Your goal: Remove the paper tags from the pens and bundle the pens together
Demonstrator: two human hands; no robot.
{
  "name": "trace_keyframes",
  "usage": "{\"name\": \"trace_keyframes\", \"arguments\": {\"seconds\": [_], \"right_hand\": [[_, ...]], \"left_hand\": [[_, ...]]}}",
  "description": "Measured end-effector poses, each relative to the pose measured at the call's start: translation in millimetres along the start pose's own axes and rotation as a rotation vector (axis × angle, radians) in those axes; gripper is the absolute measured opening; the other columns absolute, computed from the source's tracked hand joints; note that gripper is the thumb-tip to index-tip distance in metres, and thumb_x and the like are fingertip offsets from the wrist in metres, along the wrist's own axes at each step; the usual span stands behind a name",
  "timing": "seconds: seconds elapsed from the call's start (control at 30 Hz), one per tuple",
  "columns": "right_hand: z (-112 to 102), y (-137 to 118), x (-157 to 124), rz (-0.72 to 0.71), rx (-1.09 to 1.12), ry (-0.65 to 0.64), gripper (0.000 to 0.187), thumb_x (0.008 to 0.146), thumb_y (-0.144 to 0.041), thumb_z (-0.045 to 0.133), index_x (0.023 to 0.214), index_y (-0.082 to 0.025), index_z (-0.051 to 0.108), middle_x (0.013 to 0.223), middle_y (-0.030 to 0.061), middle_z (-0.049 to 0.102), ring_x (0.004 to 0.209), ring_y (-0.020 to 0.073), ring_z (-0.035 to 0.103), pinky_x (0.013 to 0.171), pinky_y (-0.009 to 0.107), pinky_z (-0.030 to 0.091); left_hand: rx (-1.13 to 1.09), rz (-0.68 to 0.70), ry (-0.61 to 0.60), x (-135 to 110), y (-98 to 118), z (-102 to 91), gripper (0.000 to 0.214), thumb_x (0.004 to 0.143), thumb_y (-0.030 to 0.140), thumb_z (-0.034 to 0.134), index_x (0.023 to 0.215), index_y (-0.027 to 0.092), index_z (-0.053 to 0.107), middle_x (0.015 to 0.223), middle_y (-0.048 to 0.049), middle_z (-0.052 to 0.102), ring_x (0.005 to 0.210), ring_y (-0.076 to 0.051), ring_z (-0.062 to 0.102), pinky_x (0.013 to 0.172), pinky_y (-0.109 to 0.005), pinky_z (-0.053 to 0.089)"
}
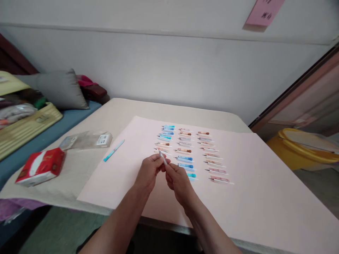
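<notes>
A slim pale pen [162, 157] is held between my two hands over the pink sheet [119, 183]. The fingertips of my left hand [149, 169] pinch its upper part, and those of my right hand [178, 178] close around its lower end. Fingers cover much of it, so its full shape is hidden. Beyond my hands lie three columns of pen parts, among them a blue barrel [185, 165], a brown barrel [184, 150] and a pink barrel [219, 180], each with thin pieces alongside. Apart from these, to the left, rests a long light-blue pen [113, 151].
Left on the cloth-covered table [75, 176] are a red tissue pack [41, 167] and a clear plastic package [86, 140]. A grey cushion [59, 88] sits on the blue bench behind them. A yellow bin [299, 148] stands off the table's right side.
</notes>
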State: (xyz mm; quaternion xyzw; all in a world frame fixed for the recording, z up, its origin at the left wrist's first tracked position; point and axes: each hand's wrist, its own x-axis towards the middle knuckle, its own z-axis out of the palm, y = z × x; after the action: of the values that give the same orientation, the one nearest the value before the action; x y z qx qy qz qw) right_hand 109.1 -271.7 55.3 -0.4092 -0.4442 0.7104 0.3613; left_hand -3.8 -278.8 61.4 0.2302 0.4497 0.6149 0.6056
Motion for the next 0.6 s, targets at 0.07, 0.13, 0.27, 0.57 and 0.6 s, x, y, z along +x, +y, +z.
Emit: {"name": "trace_keyframes", "arguments": {"seconds": [0.07, 0.13, 0.27, 0.57, 0.6], "right_hand": [[-0.2, 0.2, 0.1, -0.012, -0.038, 0.007, 0.027, 0.078, -0.042, 0.055, 0.069, -0.016, 0.055, 0.043, -0.0089, 0.032, 0.039, 0.0041, 0.021, 0.037, 0.02, 0.012], [-0.8, 0.5, 0.2, -0.019, -0.073, 0.015, 0.027, 0.078, -0.042, 0.055, 0.069, -0.016, 0.056, 0.044, -0.0081, 0.034, 0.039, 0.0046, 0.022, 0.038, 0.02, 0.014], [-2.1, 2.0, 1.1, -0.039, -0.134, 0.023, 0.027, 0.078, -0.042, 0.055, 0.069, -0.017, 0.056, 0.044, -0.0077, 0.036, 0.039, 0.0056, 0.024, 0.039, 0.021, 0.017], [-3.0, 5.0, 3.2, -0.116, -0.38, 0.084, 0.026, 0.081, -0.038, 0.049, 0.066, -0.019, 0.057, 0.048, -0.0045, 0.043, 0.044, 0.0092, 0.036, 0.045, 0.023, 0.026], [-2.5, 4.8, 2.6, -0.143, -0.414, 0.096, 0.026, 0.082, -0.038, 0.048, 0.066, -0.019, 0.057, 0.048, -0.0041, 0.044, 0.045, 0.0099, 0.038, 0.046, 0.024, 0.027]], "left_hand": [[0.011, 0.01, 0.011, -0.9, 1.1, 0.7, 0.021, 0.068, 0.025, 0.067, 0.083, 0.01, 0.064, 0.075, -0.0095, 0.066, 0.062, -0.012, 0.055, 0.068, -0.029, 0.042], [0.022, 0.02, 0.012, -1.3, 1.7, 0.9, 0.02, 0.068, 0.025, 0.067, 0.081, 0.01, 0.065, 0.074, -0.0093, 0.066, 0.061, -0.012, 0.054, 0.068, -0.029, 0.042], [0.057, 0.04, 0.03, -1.0, 1.1, -0.1, 0.019, 0.067, 0.026, 0.068, 0.077, 0.011, 0.066, 0.074, -0.0091, 0.067, 0.061, -0.012, 0.054, 0.067, -0.029, 0.042], [0.16, 0.09, 0.09, -2.3, 1.8, 1.4, 0.019, 0.067, 0.031, 0.067, 0.069, 0.012, 0.067, 0.068, -0.007, 0.065, 0.065, -0.015, 0.056, 0.07, -0.031, 0.044], [0.166, 0.09, 0.098, -2.4, 2.1, 1.6, 0.018, 0.067, 0.031, 0.067, 0.068, 0.012, 0.067, 0.068, -0.0068, 0.064, 0.065, -0.015, 0.056, 0.071, -0.031, 0.044]]}}
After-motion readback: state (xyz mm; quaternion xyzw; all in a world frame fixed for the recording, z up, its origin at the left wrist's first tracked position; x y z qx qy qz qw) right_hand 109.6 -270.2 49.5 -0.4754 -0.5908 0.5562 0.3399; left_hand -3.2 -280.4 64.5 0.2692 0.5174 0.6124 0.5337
